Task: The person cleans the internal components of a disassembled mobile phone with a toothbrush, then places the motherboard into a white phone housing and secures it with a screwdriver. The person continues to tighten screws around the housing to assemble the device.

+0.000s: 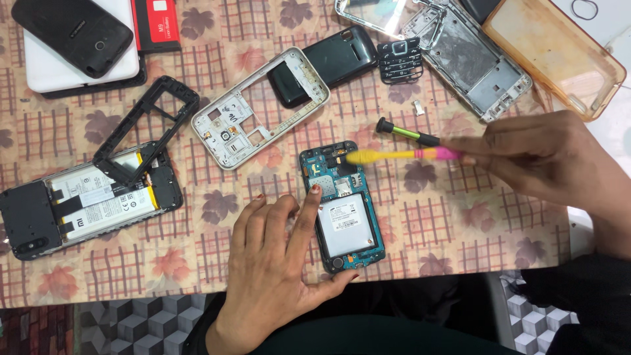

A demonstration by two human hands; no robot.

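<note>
An opened phone [343,206] with a blue circuit board and a silver battery lies face down on the table. My left hand [276,263] steadies it, index finger along its left edge and thumb at its bottom corner. My right hand [545,158] holds a yellow and pink toothbrush [401,155], its bristles on the top of the board. The same hand also grips a green and black screwdriver [407,133], which points left above the brush.
A white phone mid-frame [231,131], a black frame [148,125] and a second opened phone with battery [92,200] lie to the left. Farther back are a black phone body [342,56], a keypad [399,60], a metal chassis [476,62], an orange case [559,52] and stacked phones [72,33].
</note>
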